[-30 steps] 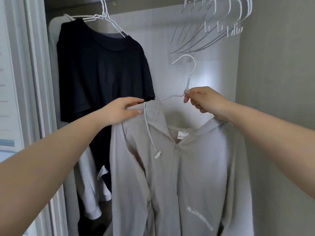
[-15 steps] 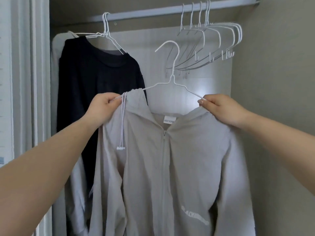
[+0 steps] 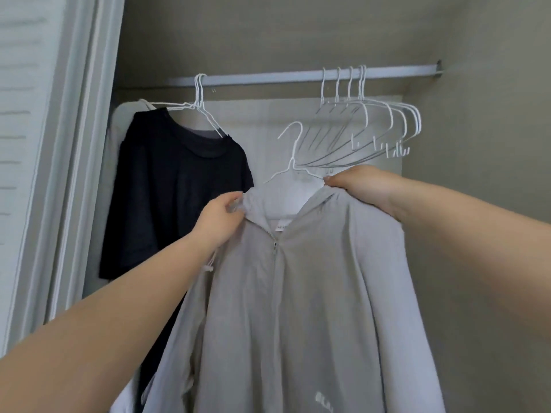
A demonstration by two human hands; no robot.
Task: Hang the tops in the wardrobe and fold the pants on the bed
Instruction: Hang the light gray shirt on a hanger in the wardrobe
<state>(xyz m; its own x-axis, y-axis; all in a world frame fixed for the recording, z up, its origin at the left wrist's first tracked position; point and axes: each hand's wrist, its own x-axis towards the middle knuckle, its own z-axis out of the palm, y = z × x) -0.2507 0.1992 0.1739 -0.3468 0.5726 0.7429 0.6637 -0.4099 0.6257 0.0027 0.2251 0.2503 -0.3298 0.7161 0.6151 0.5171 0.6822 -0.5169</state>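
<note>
Raised nearer the rail (image 3: 298, 77), both hands' fingers grip the grey hoodie (image 3: 298, 308) shoulders; its label unreadable.

Dim, flat daylight — soft, cool cast, no hard shadows. Brightest patch: the louvred door (image 3: 26, 114) at 9 o'clock, near washed out. Wardrobe back panel (image 3: 268, 135) pale behind the hangers; upper recess at 12 o'clock murky. Dark tee (image 3: 179, 198) reads as one black mass, folds lost. Whole frame slightly soft. Wide-angle bowing — door frame leans, forearms swell at 7 and 4 o'clock.
</note>
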